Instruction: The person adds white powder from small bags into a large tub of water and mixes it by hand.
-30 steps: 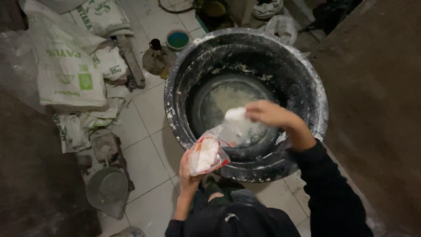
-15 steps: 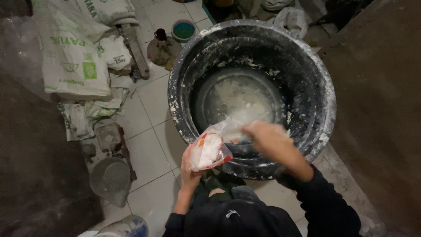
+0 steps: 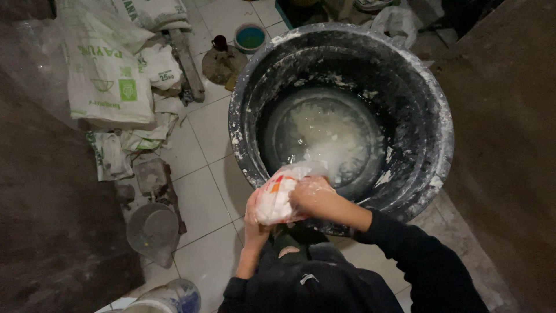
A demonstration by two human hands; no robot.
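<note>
A soft, crinkled clear plastic bag of white powder with an orange-red patch [image 3: 277, 200] sits at the near rim of the big round black tub [image 3: 428, 110], crusted white, wet paste inside. The left hand [image 3: 253, 217] cups it from below, grip closed; the right hand [image 3: 311, 194] clutches its top. White printed sacks [image 3: 107, 81] lie on the tiled floor.

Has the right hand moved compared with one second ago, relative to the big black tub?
Yes. The right hand came back from over the tub interior toward its near rim, and now rests on the plastic bag.
</note>
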